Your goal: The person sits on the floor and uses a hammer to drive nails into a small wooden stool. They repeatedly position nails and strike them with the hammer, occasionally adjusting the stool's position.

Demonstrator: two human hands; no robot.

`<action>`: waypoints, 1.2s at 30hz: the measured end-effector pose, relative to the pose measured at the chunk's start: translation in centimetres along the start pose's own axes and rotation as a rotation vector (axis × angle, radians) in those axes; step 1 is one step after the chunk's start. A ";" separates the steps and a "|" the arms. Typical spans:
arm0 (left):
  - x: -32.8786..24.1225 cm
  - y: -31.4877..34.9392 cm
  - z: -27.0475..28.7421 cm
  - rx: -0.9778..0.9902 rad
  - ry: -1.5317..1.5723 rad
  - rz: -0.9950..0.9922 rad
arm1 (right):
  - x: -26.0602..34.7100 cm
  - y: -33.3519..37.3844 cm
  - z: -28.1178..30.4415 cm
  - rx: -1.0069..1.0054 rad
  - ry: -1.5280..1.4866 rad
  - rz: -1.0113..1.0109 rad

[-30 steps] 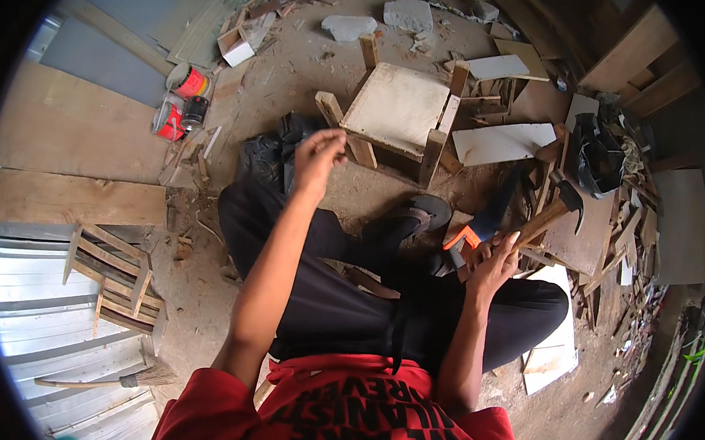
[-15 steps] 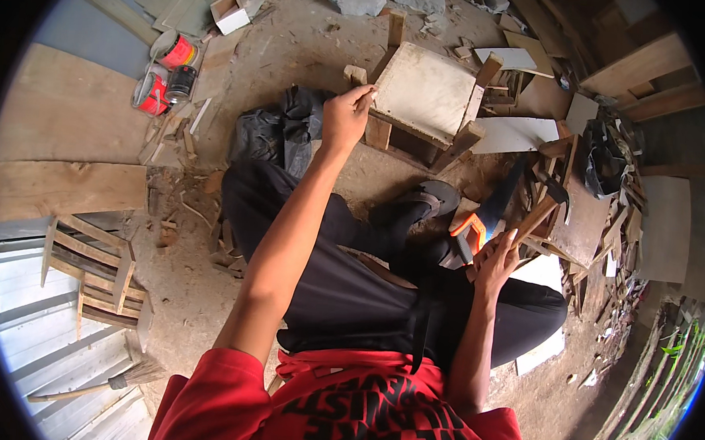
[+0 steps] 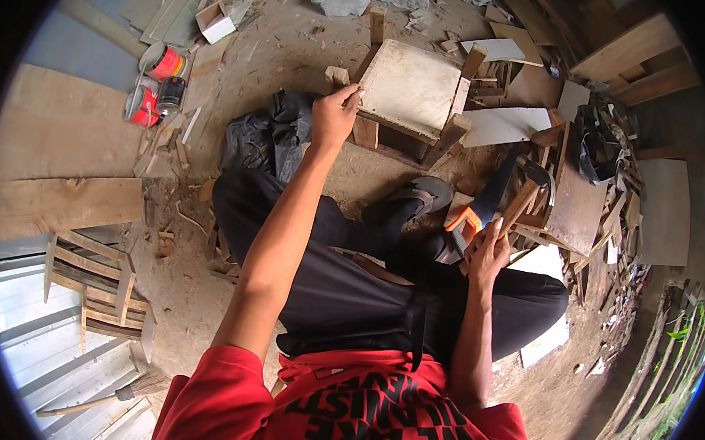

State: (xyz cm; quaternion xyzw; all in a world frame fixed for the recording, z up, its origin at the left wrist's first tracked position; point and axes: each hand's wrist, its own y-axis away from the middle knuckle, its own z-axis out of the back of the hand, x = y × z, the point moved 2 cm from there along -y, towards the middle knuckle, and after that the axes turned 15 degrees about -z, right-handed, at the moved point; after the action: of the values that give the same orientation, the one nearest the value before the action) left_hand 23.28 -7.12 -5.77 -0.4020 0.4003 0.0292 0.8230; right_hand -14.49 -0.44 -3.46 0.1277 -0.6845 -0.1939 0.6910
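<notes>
A small wooden stool or frame (image 3: 411, 88) with a pale square panel and stubby legs stands on the ground ahead of me. My left hand (image 3: 335, 117) is closed in a pinch at the panel's near left corner; whatever lies between the fingertips is too small to make out. My right hand (image 3: 486, 255), over my right knee, grips a hammer (image 3: 519, 206) by its wooden handle, its dark head raised toward the upper right. Just beyond that hand is a handsaw (image 3: 466, 219) with an orange and black handle, its dark blade pointing away from me.
A black plastic bag (image 3: 249, 139) lies left of the stool. Paint cans (image 3: 145, 105) stand farther left near wooden boards. A brown wooden box (image 3: 570, 207) and many wood scraps crowd the right side. Slatted wooden pieces (image 3: 98, 274) and a broom (image 3: 132, 388) are at the lower left.
The view has shifted a little, so the stool and surroundings appear slightly farther left. The hammer has tipped slightly more upright in my right hand. My left hand remains at the panel's corner.
</notes>
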 end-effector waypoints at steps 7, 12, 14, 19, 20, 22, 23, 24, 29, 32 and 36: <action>-0.3 -0.3 0.6 0.088 -0.047 0.010 | 0.8 0.6 -0.9 0.010 0.064 0.021; -0.6 -0.5 0.6 0.133 -0.060 0.007 | 1.0 0.8 -2.0 0.138 0.128 0.032; -0.4 -0.5 0.5 0.131 -0.015 -0.034 | 1.1 1.5 -3.5 0.187 0.125 0.028; -0.1 -0.6 0.6 0.198 -0.012 -0.115 | 2.8 2.1 -7.7 0.343 0.339 0.093; -0.2 -0.6 0.7 0.218 -0.014 -0.104 | 3.1 1.7 -8.3 0.337 0.438 0.135; -0.3 -0.5 1.0 0.221 -0.014 -0.081 | 5.1 2.1 -10.0 0.319 0.595 0.213; -0.2 -0.5 1.0 0.221 -0.014 -0.068 | 6.0 2.3 -10.8 0.310 0.675 0.252; -0.2 -0.5 1.0 0.208 0.008 -0.072 | 6.4 2.0 -11.3 0.327 0.697 0.236; -0.1 -0.4 1.0 0.182 0.065 -0.060 | 6.8 1.6 -12.7 0.349 0.656 0.265; 0.1 -0.3 1.0 0.173 0.039 -0.055 | 6.4 1.4 -12.9 0.351 0.636 0.268; 0.0 -0.3 0.9 0.170 0.035 -0.097 | 5.3 0.8 -12.8 0.356 0.609 0.248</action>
State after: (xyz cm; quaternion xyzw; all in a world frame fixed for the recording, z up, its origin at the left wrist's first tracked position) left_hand 24.00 -6.74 -5.26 -0.3498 0.3958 -0.0520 0.8475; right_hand -1.74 -3.19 1.31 0.2138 -0.4810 0.0602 0.8481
